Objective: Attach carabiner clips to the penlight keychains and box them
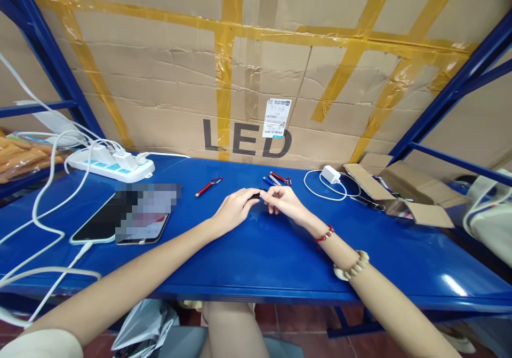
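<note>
My left hand is over the middle of the blue table, thumb and fingers closed on a small black tube. Most of the tube is hidden by the fingers. My right hand meets the left one and pinches at the tube's right end; the detail between its fingertips is too small to make out. Just behind the hands lie a blue pen-shaped keychain light, a silver one and a red one. Another red keychain light with a clip lies left of my left hand.
Two phones, one dark and one with a lit screen, lie left. A white power strip with cables stands behind them. At right are a white charger and an open cardboard box. A large carton walls the back.
</note>
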Demonstrator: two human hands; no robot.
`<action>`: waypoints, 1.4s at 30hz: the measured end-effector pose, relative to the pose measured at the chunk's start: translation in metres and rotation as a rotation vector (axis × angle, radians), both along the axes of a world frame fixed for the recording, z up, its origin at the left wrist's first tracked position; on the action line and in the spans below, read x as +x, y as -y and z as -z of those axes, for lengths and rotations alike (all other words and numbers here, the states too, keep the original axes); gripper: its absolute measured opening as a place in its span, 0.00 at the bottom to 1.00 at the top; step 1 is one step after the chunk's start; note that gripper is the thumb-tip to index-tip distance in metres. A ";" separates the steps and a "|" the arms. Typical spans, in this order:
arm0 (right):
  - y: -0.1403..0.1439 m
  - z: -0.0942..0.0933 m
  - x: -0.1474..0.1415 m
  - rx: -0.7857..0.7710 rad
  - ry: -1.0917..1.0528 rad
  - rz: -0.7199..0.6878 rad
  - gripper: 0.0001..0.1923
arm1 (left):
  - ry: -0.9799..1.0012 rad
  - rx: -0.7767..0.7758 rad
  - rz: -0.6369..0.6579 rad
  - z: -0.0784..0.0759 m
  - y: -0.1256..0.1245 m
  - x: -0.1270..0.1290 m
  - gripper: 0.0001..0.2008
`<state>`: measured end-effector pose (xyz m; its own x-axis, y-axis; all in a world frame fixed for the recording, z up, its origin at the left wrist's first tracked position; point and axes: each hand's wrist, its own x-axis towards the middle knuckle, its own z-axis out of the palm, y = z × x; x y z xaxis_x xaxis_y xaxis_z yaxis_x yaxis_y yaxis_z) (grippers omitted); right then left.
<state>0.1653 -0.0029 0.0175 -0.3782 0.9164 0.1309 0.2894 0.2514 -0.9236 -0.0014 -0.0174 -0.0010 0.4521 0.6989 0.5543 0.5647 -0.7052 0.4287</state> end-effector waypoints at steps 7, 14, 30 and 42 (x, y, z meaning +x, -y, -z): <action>-0.004 -0.004 0.009 0.506 0.216 0.151 0.15 | -0.061 -0.025 -0.100 0.001 -0.001 0.002 0.10; -0.006 -0.006 0.012 0.622 0.105 -0.033 0.09 | -0.067 -0.081 -0.024 -0.001 0.000 0.001 0.10; 0.003 -0.003 0.000 0.240 0.033 0.028 0.13 | -0.040 -0.118 0.058 -0.002 0.006 -0.002 0.07; 0.010 -0.003 -0.009 -0.129 -0.028 0.115 0.17 | -0.064 0.035 -0.101 0.002 0.004 -0.001 0.03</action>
